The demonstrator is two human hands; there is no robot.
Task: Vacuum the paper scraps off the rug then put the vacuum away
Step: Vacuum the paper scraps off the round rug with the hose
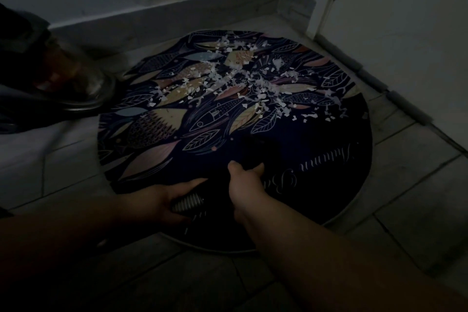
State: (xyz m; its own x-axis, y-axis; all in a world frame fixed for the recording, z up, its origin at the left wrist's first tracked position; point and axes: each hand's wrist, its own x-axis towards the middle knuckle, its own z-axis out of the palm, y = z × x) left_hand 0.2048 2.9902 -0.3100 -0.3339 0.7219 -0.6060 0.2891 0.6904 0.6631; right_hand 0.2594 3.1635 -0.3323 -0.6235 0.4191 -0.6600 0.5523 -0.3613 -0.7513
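A round dark rug point(316, 159) with leaf and fish patterns lies on the tiled floor. White paper scraps point(243, 78) are strewn over its far half. My left hand point(162, 197) holds the ribbed vacuum hose point(188, 202) at the rug's near edge. My right hand point(244, 180) grips a black vacuum tube point(253, 152) that runs forward over the dark near part of the rug; its nozzle end is hard to make out in the dim light.
The vacuum's body point(58, 76), dark with a shiny rim, stands at the left beside the rug. A wall with a pale skirting board point(177, 15) runs behind. A white door point(395, 20) with a grey bottom seal closes off the right.
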